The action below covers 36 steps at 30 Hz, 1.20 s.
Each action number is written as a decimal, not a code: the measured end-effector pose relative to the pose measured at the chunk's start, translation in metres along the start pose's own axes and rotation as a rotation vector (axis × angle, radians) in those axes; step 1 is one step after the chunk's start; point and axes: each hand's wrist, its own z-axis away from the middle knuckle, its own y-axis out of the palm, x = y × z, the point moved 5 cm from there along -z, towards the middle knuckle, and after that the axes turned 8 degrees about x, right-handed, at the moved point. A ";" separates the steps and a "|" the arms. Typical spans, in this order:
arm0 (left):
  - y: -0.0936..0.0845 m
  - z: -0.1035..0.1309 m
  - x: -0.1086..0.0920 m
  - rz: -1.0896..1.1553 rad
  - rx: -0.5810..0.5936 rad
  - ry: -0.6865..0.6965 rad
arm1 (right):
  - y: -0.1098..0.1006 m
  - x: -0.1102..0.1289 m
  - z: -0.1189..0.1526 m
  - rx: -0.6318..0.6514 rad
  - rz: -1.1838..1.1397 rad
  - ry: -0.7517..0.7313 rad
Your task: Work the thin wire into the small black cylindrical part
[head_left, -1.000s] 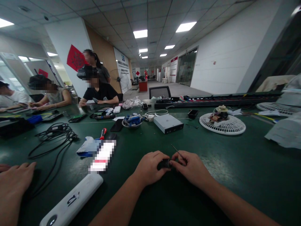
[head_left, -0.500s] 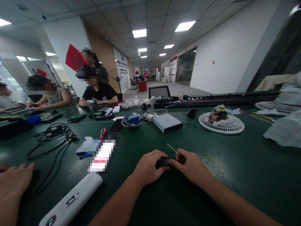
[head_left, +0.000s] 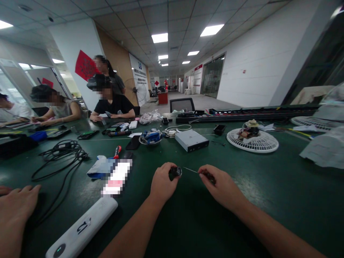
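Observation:
My left hand (head_left: 163, 183) is closed around a small black cylindrical part (head_left: 176, 171), whose round open end faces right. What exactly the part is I cannot make out. In my right hand (head_left: 219, 184) is a screwdriver with a dark handle, gripped in closed fingers. Its thin metal shaft (head_left: 190, 169) points left at the cylinder's open end, with a small gap between tip and part. Both hands are above the green table (head_left: 185, 222).
Ahead lie a disc drive (head_left: 192, 139), a bowl of blue items (head_left: 150, 138) and a white fan grille (head_left: 252, 141). To the left are a white handheld device (head_left: 82, 229), coiled black cable (head_left: 63, 150) and another person's hand (head_left: 20, 204). People sit across the table.
My left hand has moved left and up, turning the black part's open end into sight. The right hand has drawn apart from it, and the screwdriver now points left toward the part.

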 end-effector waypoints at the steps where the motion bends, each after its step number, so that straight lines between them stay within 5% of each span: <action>1: -0.001 0.000 0.002 0.008 -0.011 -0.007 | 0.000 0.000 0.000 0.007 0.021 -0.017; 19: 0.000 0.003 -0.022 -0.064 0.132 0.165 | 0.004 0.002 0.002 0.004 0.107 -0.043; 36: -0.003 0.002 -0.019 -0.092 0.040 0.129 | 0.015 -0.007 -0.002 0.098 0.049 -0.020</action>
